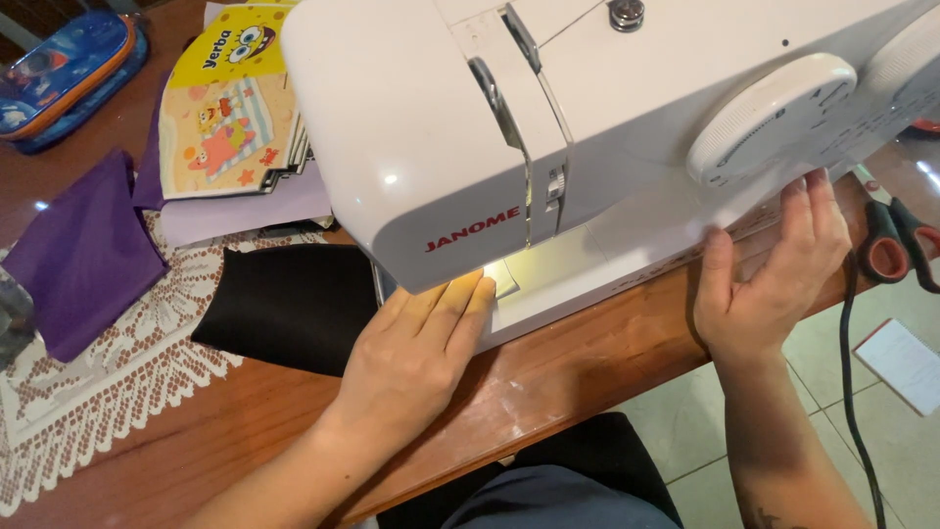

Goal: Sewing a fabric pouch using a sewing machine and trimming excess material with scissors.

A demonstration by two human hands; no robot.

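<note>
The left hand (416, 343) lies flat, fingers together, on the sewing machine (587, 127) bed beside the black cloth (289, 299) (to its left); the right hand (774, 269), open, touches the machine's right end, empty

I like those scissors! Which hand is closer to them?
Right. The right hand rests on the sewing machine just beside the scissors; the left hand lies flat far across, under the needle area.
</note>
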